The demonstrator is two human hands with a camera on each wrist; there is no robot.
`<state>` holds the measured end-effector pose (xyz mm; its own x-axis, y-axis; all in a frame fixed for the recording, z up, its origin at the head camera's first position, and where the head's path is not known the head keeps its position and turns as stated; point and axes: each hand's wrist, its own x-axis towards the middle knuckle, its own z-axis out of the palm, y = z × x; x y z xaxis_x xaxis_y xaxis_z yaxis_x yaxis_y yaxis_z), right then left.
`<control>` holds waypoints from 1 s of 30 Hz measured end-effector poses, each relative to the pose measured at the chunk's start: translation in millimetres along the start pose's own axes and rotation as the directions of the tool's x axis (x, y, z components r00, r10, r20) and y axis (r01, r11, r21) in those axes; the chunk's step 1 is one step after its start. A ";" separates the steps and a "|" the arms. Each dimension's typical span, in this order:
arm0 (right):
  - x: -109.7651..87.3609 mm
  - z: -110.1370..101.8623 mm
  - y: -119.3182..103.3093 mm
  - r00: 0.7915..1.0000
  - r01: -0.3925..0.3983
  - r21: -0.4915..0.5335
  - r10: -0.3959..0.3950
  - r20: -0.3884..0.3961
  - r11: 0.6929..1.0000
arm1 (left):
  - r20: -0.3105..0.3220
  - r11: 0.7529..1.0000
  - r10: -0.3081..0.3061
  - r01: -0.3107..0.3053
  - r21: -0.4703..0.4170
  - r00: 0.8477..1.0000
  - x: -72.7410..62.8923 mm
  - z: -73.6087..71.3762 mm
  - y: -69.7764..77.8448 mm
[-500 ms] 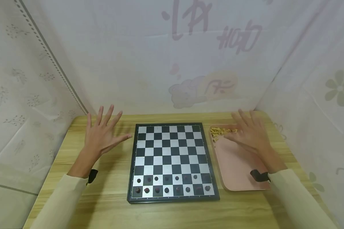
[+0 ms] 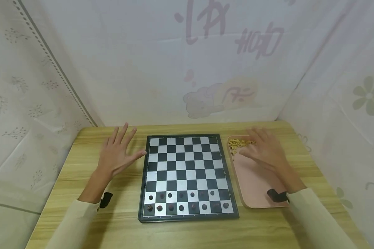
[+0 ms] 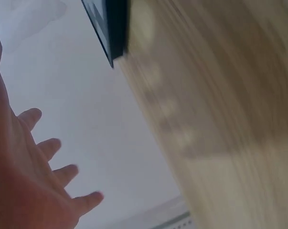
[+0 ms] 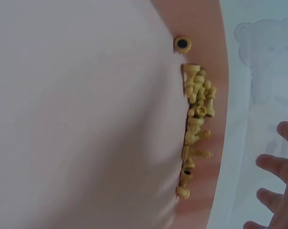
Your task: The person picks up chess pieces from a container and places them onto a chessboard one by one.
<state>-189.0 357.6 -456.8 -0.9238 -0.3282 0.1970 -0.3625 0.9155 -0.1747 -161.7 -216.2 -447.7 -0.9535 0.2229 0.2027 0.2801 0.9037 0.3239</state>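
A black-framed chessboard lies on the table, with two rows of dark chess pieces along its near side. My left hand hovers left of the board with fingers spread, the thumb tip overlapping the frame's left edge in the head view. Over the pink tray hangs my right hand, blurred, its fingers spread and holding nothing. Light yellow chess pieces lie heaped against the tray's far wall in the right wrist view. In the left wrist view the left palm and fingers show nothing in them.
The wooden table carries the board in the middle and the tray to its right. Patterned white cloth hangs behind the table and along both sides.
Both hands have moved inward and a little lower, the left toward the board and the right toward the tray's left side. The fingers look less widely spread. Board and pieces stay put.
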 end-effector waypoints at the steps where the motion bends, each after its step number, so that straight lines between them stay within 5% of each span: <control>1: -0.1 0.0 -2.3 1.000 -0.011 0.031 0.011 -0.001 0.999 | 0.009 0.999 -0.004 0.004 -0.039 1.000 -0.1 1.5 1.4; 7: 3.8 -1.5 -13.7 0.993 -0.115 0.278 0.110 0.033 0.954 | 0.079 0.943 -0.035 0.060 -0.326 0.996 1.3 7.7 10.6; 10: 5.9 -2.4 -15.3 0.991 -0.134 0.334 0.127 0.043 0.933 | 0.100 0.912 -0.048 0.084 -0.402 0.994 1.8 10.2 14.3; 20: 0.3 2.5 -3.5 0.985 -0.169 0.477 0.168 0.045 0.862 | 0.125 0.860 -0.087 0.138 -0.492 0.988 -0.1 27.5 15.5; 30: 8.0 5.6 13.6 0.957 -0.283 0.466 0.278 0.080 0.838 | 0.195 0.820 -0.178 0.255 -0.513 0.965 2.3 37.8 19.1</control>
<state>-202.0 366.1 -463.0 -0.9950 -0.0779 0.0632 -0.1002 0.7518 -0.6517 -162.7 -184.6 -476.0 -0.9913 0.1250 -0.0422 0.0433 0.6101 0.7912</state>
